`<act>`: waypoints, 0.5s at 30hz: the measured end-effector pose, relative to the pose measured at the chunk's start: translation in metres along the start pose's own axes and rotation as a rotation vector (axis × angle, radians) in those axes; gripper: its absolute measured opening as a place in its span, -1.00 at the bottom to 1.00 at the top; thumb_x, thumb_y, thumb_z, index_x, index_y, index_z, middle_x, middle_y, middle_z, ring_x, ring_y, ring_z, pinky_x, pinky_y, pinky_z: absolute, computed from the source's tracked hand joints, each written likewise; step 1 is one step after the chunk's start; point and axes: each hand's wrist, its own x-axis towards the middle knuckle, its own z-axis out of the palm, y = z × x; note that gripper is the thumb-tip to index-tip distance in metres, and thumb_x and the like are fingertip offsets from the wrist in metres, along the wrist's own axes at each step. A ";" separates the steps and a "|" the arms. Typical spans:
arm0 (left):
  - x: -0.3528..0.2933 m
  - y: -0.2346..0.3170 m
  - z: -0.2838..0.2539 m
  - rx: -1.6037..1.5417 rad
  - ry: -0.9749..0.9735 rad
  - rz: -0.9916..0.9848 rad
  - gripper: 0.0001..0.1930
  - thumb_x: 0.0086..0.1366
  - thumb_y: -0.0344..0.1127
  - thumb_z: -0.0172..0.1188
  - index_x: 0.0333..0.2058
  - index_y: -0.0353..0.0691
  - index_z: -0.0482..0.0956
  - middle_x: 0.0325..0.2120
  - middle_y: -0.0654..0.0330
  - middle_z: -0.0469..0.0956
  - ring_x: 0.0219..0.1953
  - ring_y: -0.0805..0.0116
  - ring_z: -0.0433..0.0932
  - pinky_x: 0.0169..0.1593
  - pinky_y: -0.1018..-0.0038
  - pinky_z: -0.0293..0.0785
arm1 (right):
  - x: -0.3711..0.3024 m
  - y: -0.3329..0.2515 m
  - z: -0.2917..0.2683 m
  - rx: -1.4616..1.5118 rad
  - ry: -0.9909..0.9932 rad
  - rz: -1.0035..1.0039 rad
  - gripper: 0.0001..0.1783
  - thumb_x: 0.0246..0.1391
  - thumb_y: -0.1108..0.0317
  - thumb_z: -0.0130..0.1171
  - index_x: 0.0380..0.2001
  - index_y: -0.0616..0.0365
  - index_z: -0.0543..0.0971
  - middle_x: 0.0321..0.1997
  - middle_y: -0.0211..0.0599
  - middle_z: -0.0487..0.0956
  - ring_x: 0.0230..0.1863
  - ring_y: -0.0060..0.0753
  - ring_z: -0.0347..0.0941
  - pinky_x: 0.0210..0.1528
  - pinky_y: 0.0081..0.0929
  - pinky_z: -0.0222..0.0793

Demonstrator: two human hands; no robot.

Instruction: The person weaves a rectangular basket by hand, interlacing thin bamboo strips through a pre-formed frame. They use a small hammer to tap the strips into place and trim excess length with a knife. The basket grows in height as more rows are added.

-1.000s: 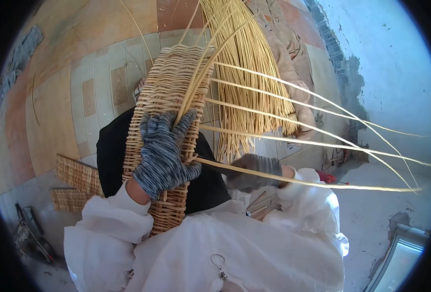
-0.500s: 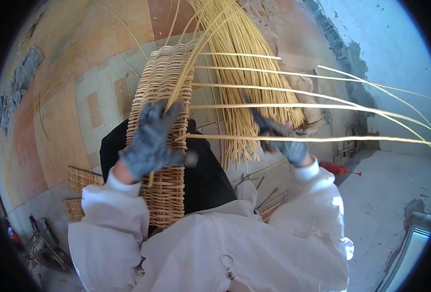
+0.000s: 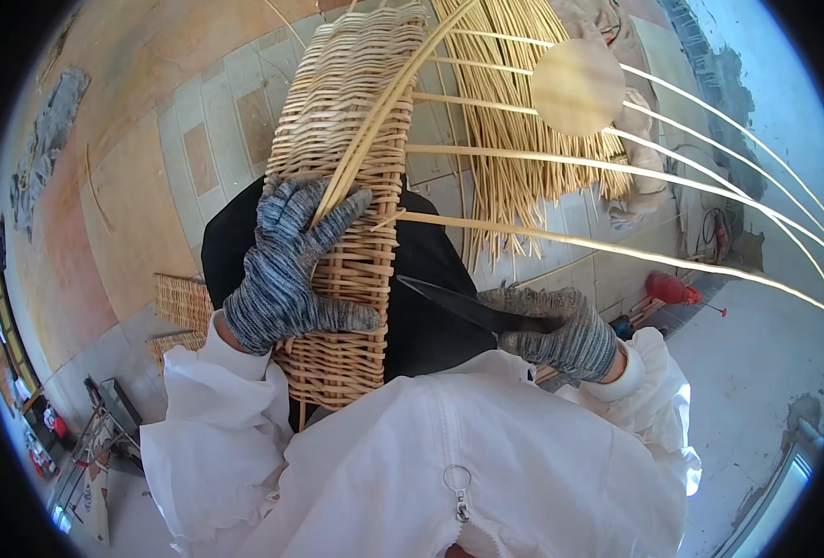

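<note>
A woven wicker panel [image 3: 356, 70] lies lengthwise over my lap, on black cloth [image 3: 421, 335]. My left hand [image 3: 286, 265], in a grey knit glove, rests on it with thumb and forefinger spread wide. Beside that forefinger, a few long canes [image 3: 379, 126] slant up across the weave; their lower ends are hidden at the glove. Several pale rods [image 3: 561, 160] stick out from the panel's right edge. My gloved right hand [image 3: 561, 330] is closed round a dark knife [image 3: 449, 302]. Its blade points left toward the panel's edge, apart from it, below the nearest rod.
A large bundle of canes [image 3: 500, 158] lies on the tiled floor beyond; a round blurred patch covers part of it. Two small woven pieces [image 3: 181, 302] lie at left. To the right is a red object [image 3: 669, 287]. Grey crumpled material [image 3: 49, 153] lies far left.
My right hand has come down nearer my body, and the knife's blade now points left toward the panel. My left hand stays on the weave. The whole view has shifted.
</note>
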 end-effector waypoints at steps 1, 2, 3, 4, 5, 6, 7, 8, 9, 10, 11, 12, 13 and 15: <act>0.001 -0.001 0.002 -0.001 0.000 0.000 0.07 -0.35 0.44 0.30 0.18 0.05 0.32 0.12 -0.01 0.20 0.19 -0.07 0.09 0.31 -0.03 -0.24 | 0.002 0.005 0.002 -0.047 0.037 -0.162 -0.50 -0.02 0.35 0.28 0.06 0.05 0.49 -0.30 -0.38 0.62 -0.41 -0.64 0.45 -0.24 -0.60 0.43; 0.001 -0.001 0.004 -0.003 -0.001 0.001 0.07 -0.35 0.44 0.30 0.18 0.05 0.32 0.12 -0.01 0.20 0.20 -0.07 0.09 0.31 -0.03 -0.24 | 0.005 0.015 0.006 -0.095 0.074 -0.324 -0.50 -0.02 0.35 0.28 0.06 0.05 0.49 -0.32 -0.40 0.62 -0.44 -0.65 0.43 -0.27 -0.60 0.42; 0.000 0.000 0.004 0.002 -0.001 -0.003 0.07 -0.35 0.44 0.30 0.18 0.06 0.32 0.12 -0.02 0.20 0.20 -0.08 0.08 0.31 -0.03 -0.25 | 0.005 0.015 0.007 -0.080 0.075 -0.331 -0.50 -0.01 0.36 0.28 0.06 0.06 0.49 -0.34 -0.41 0.61 -0.46 -0.66 0.42 -0.29 -0.61 0.41; 0.000 0.001 0.002 0.007 -0.012 -0.015 0.07 -0.36 0.41 0.33 0.18 0.04 0.32 0.14 -0.01 0.19 0.22 -0.09 0.06 0.32 -0.01 -0.22 | 0.005 0.016 0.008 -0.066 0.076 -0.338 -0.50 -0.01 0.36 0.27 0.06 0.07 0.48 -0.36 -0.42 0.61 -0.48 -0.67 0.40 -0.32 -0.62 0.41; 0.000 0.003 0.000 0.012 -0.023 -0.026 0.07 -0.37 0.38 0.36 0.18 0.02 0.33 0.16 -0.01 0.17 0.24 -0.10 0.04 0.32 0.02 -0.20 | 0.003 0.010 0.007 0.008 0.047 -0.182 -0.51 -0.01 0.37 0.27 0.06 0.08 0.49 -0.38 -0.43 0.61 -0.49 -0.67 0.40 -0.33 -0.64 0.40; -0.001 0.004 -0.001 0.016 -0.033 -0.036 0.07 -0.38 0.35 0.39 0.17 0.00 0.33 0.19 0.00 0.16 0.27 -0.11 0.02 0.33 0.04 -0.18 | 0.001 0.005 0.007 0.080 0.019 -0.026 -0.51 -0.01 0.37 0.27 0.06 0.08 0.49 -0.39 -0.44 0.60 -0.51 -0.68 0.39 -0.35 -0.65 0.39; -0.001 0.004 0.000 0.023 -0.034 -0.032 0.07 -0.38 0.35 0.39 0.17 0.00 0.33 0.19 0.00 0.16 0.27 -0.11 0.01 0.33 0.05 -0.18 | 0.000 0.002 0.007 0.155 0.010 0.053 -0.51 -0.01 0.38 0.27 0.05 0.09 0.49 -0.40 -0.45 0.59 -0.51 -0.68 0.38 -0.36 -0.65 0.38; -0.001 0.003 0.000 0.031 -0.036 -0.028 0.07 -0.37 0.36 0.39 0.17 0.00 0.33 0.19 0.00 0.17 0.27 -0.11 0.01 0.33 0.05 -0.19 | 0.000 0.000 0.007 0.230 0.000 0.133 -0.50 -0.02 0.39 0.28 0.05 0.09 0.49 -0.41 -0.45 0.58 -0.51 -0.69 0.37 -0.37 -0.66 0.38; -0.001 0.003 0.000 0.039 -0.038 -0.024 0.06 -0.37 0.36 0.38 0.17 0.00 0.33 0.18 0.00 0.17 0.27 -0.11 0.01 0.33 0.05 -0.19 | -0.001 -0.002 0.007 0.305 -0.009 0.212 -0.50 -0.02 0.39 0.28 0.05 0.10 0.49 -0.42 -0.46 0.57 -0.51 -0.70 0.36 -0.38 -0.66 0.37; -0.002 0.002 0.001 0.043 -0.029 -0.003 0.06 -0.34 0.38 0.36 0.18 0.01 0.32 0.17 -0.01 0.17 0.26 -0.11 0.02 0.33 0.03 -0.21 | 0.000 -0.002 0.008 0.383 0.044 0.214 -0.50 -0.02 0.39 0.28 0.05 0.10 0.49 -0.43 -0.47 0.57 -0.51 -0.71 0.36 -0.38 -0.67 0.36; -0.002 0.002 0.002 0.046 -0.019 0.018 0.05 -0.31 0.39 0.33 0.19 0.02 0.31 0.15 -0.02 0.18 0.24 -0.10 0.03 0.32 0.01 -0.23 | 0.002 -0.002 0.009 0.461 0.096 0.215 -0.51 -0.02 0.40 0.28 0.05 0.10 0.49 -0.44 -0.47 0.56 -0.51 -0.71 0.35 -0.39 -0.67 0.35; -0.003 0.000 0.003 0.051 -0.006 0.038 0.04 -0.29 0.41 0.31 0.20 0.02 0.30 0.13 -0.03 0.18 0.23 -0.09 0.04 0.31 -0.01 -0.25 | 0.004 -0.002 0.010 0.535 0.149 0.213 -0.51 -0.02 0.40 0.28 0.05 0.10 0.49 -0.44 -0.48 0.56 -0.51 -0.72 0.34 -0.40 -0.68 0.34; -0.004 -0.001 0.004 0.057 -0.008 0.043 0.04 -0.28 0.41 0.31 0.20 0.03 0.29 0.13 -0.03 0.18 0.23 -0.10 0.03 0.32 0.01 -0.25 | 0.002 -0.002 0.011 0.397 0.136 0.169 -0.51 -0.02 0.40 0.27 0.05 0.10 0.49 -0.45 -0.48 0.55 -0.51 -0.72 0.34 -0.40 -0.68 0.34; -0.009 -0.001 0.006 0.069 -0.013 0.040 0.04 -0.28 0.40 0.31 0.20 0.04 0.28 0.13 -0.04 0.17 0.24 -0.11 0.02 0.32 0.03 -0.24 | -0.006 -0.005 0.012 0.119 0.096 0.082 -0.51 -0.01 0.40 0.27 0.05 0.10 0.48 -0.47 -0.49 0.53 -0.49 -0.73 0.33 -0.39 -0.68 0.33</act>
